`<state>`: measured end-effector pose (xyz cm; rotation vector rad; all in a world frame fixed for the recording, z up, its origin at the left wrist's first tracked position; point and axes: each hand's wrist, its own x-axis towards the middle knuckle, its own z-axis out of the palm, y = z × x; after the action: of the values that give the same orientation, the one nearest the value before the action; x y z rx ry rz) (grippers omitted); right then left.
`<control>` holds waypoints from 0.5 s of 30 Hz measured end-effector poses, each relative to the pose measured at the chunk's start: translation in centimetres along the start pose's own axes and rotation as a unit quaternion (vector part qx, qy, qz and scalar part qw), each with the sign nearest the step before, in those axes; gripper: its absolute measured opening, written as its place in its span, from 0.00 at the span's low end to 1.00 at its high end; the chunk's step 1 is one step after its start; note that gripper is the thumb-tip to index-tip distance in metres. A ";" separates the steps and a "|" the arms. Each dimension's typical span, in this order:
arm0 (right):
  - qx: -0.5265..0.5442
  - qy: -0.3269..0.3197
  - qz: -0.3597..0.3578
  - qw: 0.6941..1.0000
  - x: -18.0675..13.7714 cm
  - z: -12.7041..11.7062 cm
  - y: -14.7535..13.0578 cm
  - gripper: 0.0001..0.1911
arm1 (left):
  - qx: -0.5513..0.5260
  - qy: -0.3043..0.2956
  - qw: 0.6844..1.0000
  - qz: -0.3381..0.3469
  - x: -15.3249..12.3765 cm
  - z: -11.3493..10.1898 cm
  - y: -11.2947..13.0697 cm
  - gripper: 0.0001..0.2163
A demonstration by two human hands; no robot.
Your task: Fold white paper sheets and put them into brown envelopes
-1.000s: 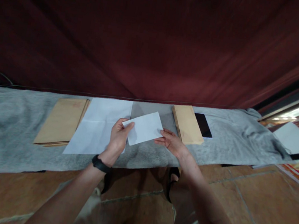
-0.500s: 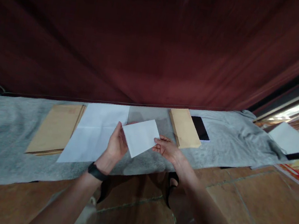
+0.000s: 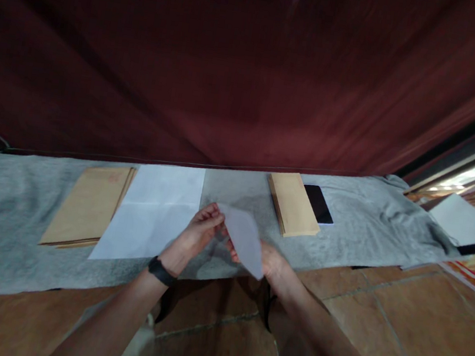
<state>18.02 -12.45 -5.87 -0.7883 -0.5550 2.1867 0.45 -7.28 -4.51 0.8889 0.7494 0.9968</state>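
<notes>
Between my hands a folded sheet of white paper (image 3: 244,235) is tilted on edge and a little blurred. My left hand (image 3: 203,229) pinches its upper left corner between thumb and fingers. My right hand (image 3: 268,258) is behind and under the paper's right side, fingers partly hidden by it, and holds it there. Flat to the left of my left hand lies a larger stack of white paper (image 3: 155,207) with crease lines. Beyond my right hand is a stack of narrow brown envelopes (image 3: 293,204).
A stack of larger brown envelopes (image 3: 86,203) lies at the left on the grey cloth (image 3: 0,214). A dark phone or tablet (image 3: 319,203) sits partly under the narrow envelopes. A dark red curtain-like surface (image 3: 251,85) rises behind. Brown floor tiles (image 3: 377,318) are in front.
The folded paper has turned from lying nearly flat to a steep tilt, its right end lower. My left hand has shifted right onto its corner; my right hand has moved down behind it.
</notes>
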 end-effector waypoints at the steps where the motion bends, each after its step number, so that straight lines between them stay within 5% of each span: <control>1: -0.010 0.011 -0.008 1.000 -0.1 0.0 -0.2 0.08 | 0.007 0.020 1.000 0.011 0.1 0.0 -0.1 0.14; 6: -0.002 0.180 -0.075 0.981 -0.4 -1.2 -2.1 0.16 | 0.108 0.135 0.983 0.055 1.1 -0.8 -0.6 0.16; 10: 0.037 0.211 -0.139 0.967 -0.9 -2.5 -3.7 0.21 | 0.228 0.150 0.960 0.059 1.7 -1.7 -0.9 0.14; 15: -0.116 0.324 -0.165 0.924 -0.5 -3.9 -3.4 0.08 | 0.296 0.143 0.942 0.062 2.3 -2.1 -1.5 0.07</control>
<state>22.58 -10.07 -6.45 -1.3607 -0.5528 1.4459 0.11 -4.97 -7.05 1.3374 1.2933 1.0409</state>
